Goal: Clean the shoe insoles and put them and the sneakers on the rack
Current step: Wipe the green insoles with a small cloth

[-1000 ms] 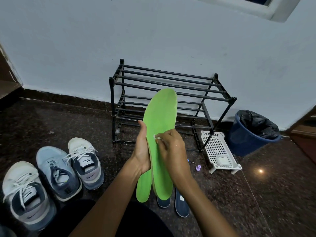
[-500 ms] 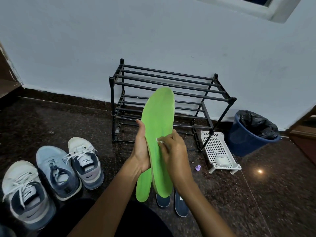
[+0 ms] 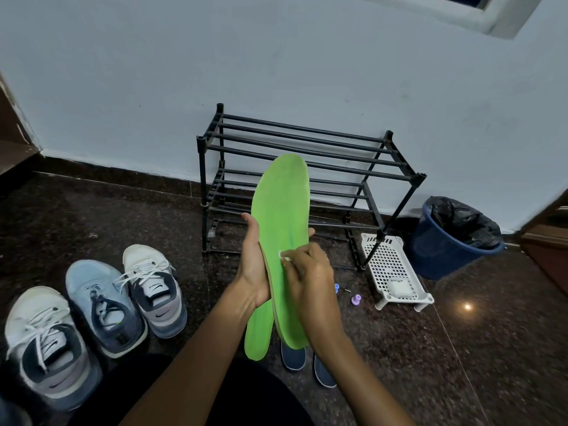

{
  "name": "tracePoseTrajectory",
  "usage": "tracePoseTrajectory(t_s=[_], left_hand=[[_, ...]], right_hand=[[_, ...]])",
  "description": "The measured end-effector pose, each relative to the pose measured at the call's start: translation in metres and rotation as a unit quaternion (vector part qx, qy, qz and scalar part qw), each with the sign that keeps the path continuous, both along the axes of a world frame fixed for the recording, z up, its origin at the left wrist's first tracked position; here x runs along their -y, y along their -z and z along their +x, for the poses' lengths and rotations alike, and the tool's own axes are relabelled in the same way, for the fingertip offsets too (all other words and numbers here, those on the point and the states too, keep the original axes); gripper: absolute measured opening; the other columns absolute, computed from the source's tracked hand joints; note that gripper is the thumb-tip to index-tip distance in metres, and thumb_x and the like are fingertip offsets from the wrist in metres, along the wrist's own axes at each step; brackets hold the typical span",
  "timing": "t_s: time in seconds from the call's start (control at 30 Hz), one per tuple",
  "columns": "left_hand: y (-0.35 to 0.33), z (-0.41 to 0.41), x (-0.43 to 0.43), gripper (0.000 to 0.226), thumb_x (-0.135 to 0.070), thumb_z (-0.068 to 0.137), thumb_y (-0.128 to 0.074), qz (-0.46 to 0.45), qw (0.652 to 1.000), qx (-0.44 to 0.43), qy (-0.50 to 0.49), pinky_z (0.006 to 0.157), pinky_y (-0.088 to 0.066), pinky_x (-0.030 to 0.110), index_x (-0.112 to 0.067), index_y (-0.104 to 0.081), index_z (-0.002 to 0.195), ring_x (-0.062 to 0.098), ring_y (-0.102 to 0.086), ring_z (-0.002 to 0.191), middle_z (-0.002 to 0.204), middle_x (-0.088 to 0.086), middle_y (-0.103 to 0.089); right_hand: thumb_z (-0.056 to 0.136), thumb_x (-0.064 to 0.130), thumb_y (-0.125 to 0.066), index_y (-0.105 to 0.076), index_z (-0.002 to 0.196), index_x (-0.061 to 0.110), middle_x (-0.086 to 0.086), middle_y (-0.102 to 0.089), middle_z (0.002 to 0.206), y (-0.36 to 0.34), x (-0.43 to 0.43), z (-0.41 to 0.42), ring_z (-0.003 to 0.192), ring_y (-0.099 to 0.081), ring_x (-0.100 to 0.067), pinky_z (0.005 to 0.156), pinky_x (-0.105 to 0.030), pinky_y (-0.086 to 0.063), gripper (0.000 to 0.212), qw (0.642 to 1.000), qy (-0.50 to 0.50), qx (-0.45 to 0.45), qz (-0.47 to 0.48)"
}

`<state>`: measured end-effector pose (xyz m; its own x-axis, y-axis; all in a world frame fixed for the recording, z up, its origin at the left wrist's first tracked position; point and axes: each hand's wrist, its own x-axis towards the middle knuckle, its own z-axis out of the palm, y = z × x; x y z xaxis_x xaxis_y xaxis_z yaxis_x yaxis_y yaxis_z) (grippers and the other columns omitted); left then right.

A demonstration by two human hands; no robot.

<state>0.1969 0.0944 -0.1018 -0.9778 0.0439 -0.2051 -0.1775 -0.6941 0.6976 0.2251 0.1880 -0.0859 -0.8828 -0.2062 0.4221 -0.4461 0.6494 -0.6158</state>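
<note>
The black rack [image 3: 307, 142] stands against the wall, with a blue bin [image 3: 442, 247] to its right. Three sneakers [image 3: 153, 290] sit on the floor at the left. In front of the rack, the left hand [image 3: 253, 265] has its grip clamped round two green insoles [image 3: 282, 204], held upright one behind the other. The right hand [image 3: 307, 272] has its grip pinched on a small white piece [image 3: 284, 256], perhaps a wipe, pressed against the front insole's face.

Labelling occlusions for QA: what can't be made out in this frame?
Head view:
1. White cleaning item: mostly inside the grip of the right hand; type unclear.
2. Rear green insole: largely behind front green insole and left hand.
3. Two dark blue items on floor: only ends show below the green insoles.
4. White lump in white basket: too small to identify.
</note>
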Motion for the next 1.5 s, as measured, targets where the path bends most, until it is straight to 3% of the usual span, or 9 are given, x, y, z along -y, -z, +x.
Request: tracePoseTrajectory(t_s=[0.17, 0.27, 0.4, 0.63, 0.9, 1.13, 1.3, 1.43, 1.5], left_hand=[[0.001, -0.001, 0.002, 0.096, -0.076, 0.083, -0.008, 0.000, 1.000, -0.004, -0.003, 0.078, -0.056, 0.037, -0.005, -0.060, 0.121, 0.029, -0.066, 0.094, 0.116, 0.019, -0.065], [0.000, 0.000, -0.001, 0.094, -0.076, 0.084, -0.008, -0.001, 1.000, -0.006, 0.005, 0.081, -0.056, 0.036, -0.005, -0.061, 0.118, 0.031, -0.065, 0.101, 0.118, 0.022, -0.064], [0.000, 0.002, -0.003, 0.096, -0.076, 0.083, -0.009, -0.003, 1.000, -0.006, 0.011, 0.084, -0.054, 0.036, -0.003, -0.060, 0.119, 0.031, -0.063, 0.106, 0.119, 0.022, -0.063], [0.002, 0.000, 0.000, 0.098, -0.078, 0.081, -0.011, 0.007, 1.000, 0.000, 0.000, 0.079, -0.054, 0.039, -0.003, -0.056, 0.126, 0.028, -0.068, 0.091, 0.116, 0.019, -0.065], [0.000, 0.003, -0.006, 0.084, -0.070, 0.088, -0.012, -0.010, 1.000, 0.000, -0.008, 0.069, -0.058, 0.031, -0.008, -0.066, 0.106, 0.025, -0.070, 0.089, 0.102, 0.014, -0.071], [0.000, 0.001, 0.001, 0.097, -0.077, 0.082, -0.010, -0.005, 1.000, 0.002, 0.001, 0.074, -0.055, 0.036, -0.004, -0.057, 0.125, 0.028, -0.068, 0.091, 0.115, 0.019, -0.066], [-0.002, 0.002, -0.002, 0.091, -0.074, 0.085, -0.011, -0.009, 1.000, 0.002, -0.005, 0.080, -0.055, 0.035, -0.006, -0.061, 0.117, 0.029, -0.066, 0.100, 0.114, 0.019, -0.066], [-0.001, 0.003, -0.004, 0.081, -0.069, 0.088, -0.014, -0.007, 1.000, -0.004, -0.013, 0.065, -0.058, 0.029, -0.008, -0.065, 0.107, 0.023, -0.071, 0.086, 0.098, 0.012, -0.072], [-0.001, 0.003, -0.003, 0.086, -0.071, 0.086, -0.013, -0.007, 1.000, 0.002, -0.011, 0.069, -0.058, 0.031, -0.006, -0.062, 0.113, 0.025, -0.069, 0.092, 0.106, 0.016, -0.070]], right_hand=[[0.082, 0.009, -0.054, -0.069, 0.089, 0.002, 0.006, -0.048, 0.081, 0.002, 0.004, 0.017, 0.078, -0.049, -0.011, 0.079, -0.018, -0.038, 0.019, 0.999, -0.039, -0.013, -0.019], [0.082, 0.004, -0.056, -0.069, 0.089, 0.001, -0.004, -0.054, 0.082, -0.001, 0.001, 0.005, 0.080, -0.053, -0.021, 0.071, -0.016, -0.036, 0.015, 1.000, -0.017, -0.006, -0.004], [0.084, -0.001, -0.058, -0.068, 0.091, -0.003, -0.009, -0.055, 0.084, -0.002, 0.000, -0.008, 0.083, -0.055, -0.028, 0.081, -0.001, -0.025, 0.012, 1.000, 0.013, -0.001, -0.009], [0.083, 0.007, -0.054, -0.069, 0.091, 0.001, 0.003, -0.048, 0.081, 0.000, 0.005, 0.017, 0.079, -0.054, -0.020, 0.071, -0.016, -0.038, 0.018, 0.999, -0.040, -0.002, -0.031], [0.086, -0.001, -0.057, -0.068, 0.093, 0.000, 0.001, -0.045, 0.082, -0.006, -0.003, -0.015, 0.079, -0.050, -0.020, 0.069, -0.008, -0.031, 0.013, 1.000, 0.017, 0.002, -0.014], [0.084, 0.003, -0.057, -0.070, 0.093, 0.003, 0.004, -0.048, 0.080, -0.001, 0.006, 0.016, 0.078, -0.052, -0.013, 0.071, -0.005, -0.035, 0.016, 0.998, -0.042, -0.007, -0.047], [0.085, 0.001, -0.058, -0.069, 0.093, 0.002, 0.000, -0.048, 0.083, -0.004, 0.002, -0.003, 0.081, -0.052, -0.020, 0.074, -0.005, -0.033, 0.014, 1.000, -0.015, 0.002, -0.022], [0.087, 0.001, -0.056, -0.068, 0.096, 0.002, -0.001, -0.047, 0.084, -0.007, 0.002, -0.018, 0.082, -0.052, -0.022, 0.073, -0.024, -0.042, 0.015, 1.000, 0.011, -0.006, -0.016], [0.087, 0.001, -0.055, -0.068, 0.096, 0.002, -0.002, -0.048, 0.085, -0.006, 0.003, -0.014, 0.083, -0.053, -0.021, 0.073, -0.022, -0.041, 0.016, 1.000, 0.008, -0.006, -0.017]])
